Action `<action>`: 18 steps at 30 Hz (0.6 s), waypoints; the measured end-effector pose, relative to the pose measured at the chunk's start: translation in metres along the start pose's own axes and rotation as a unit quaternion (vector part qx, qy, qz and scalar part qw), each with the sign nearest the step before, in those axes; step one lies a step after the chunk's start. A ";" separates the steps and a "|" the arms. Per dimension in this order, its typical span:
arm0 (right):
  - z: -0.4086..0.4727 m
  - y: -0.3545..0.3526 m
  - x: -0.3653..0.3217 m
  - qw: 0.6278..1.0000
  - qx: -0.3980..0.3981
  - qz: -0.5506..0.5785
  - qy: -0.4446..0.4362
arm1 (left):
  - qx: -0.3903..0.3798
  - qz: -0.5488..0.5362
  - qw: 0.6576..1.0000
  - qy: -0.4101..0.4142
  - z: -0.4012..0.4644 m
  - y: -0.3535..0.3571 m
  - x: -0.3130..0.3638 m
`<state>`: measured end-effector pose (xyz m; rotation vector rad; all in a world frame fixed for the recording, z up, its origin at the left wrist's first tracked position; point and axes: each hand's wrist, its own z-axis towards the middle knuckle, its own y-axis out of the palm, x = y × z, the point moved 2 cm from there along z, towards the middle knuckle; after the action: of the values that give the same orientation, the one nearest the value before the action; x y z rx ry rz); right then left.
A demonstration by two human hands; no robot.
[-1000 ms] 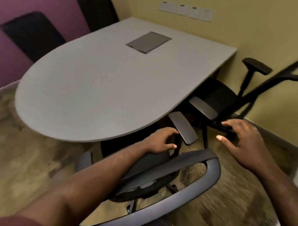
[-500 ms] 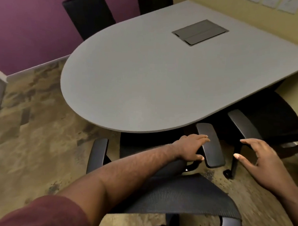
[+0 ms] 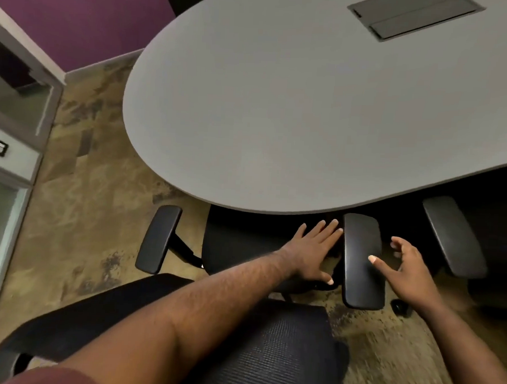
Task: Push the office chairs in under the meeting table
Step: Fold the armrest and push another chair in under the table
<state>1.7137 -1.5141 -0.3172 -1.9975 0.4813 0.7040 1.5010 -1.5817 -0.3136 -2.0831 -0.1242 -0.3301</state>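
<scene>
now both hands are spread, gripping nothing: left hand (image 3: 312,251) at nine o'clock of the black padded armrest (image 3: 362,260), right hand (image 3: 404,271) at three, the grey oval worktop (image 3: 279,106) at twelve.

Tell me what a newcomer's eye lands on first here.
The big grey oval meeting table fills the upper frame. Below its near edge, two bare hands flank a black armrest: the left hand flat and open beside it, the right hand spread, its thumb over the pad. The chair's mesh back sits at the bottom.

A maroon short sleeve (image 3: 49,376) covers the left upper arm; both forearms bare.
</scene>
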 end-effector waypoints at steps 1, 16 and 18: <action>0.012 0.004 0.004 1.000 -0.010 0.012 0.005 | -0.001 0.009 1.000 -0.006 0.004 0.004 0.000; 0.076 0.053 0.033 0.932 -0.120 0.313 0.136 | 0.050 0.017 0.998 0.034 0.045 0.035 -0.004; 0.077 0.056 0.037 0.912 -0.153 0.346 0.160 | 0.056 0.015 0.998 0.038 0.047 0.035 -0.002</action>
<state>1.6871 -1.4769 -0.4084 -2.2482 1.3940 0.9160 1.5153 -1.5587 -0.3658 -1.9581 -0.0654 -0.3750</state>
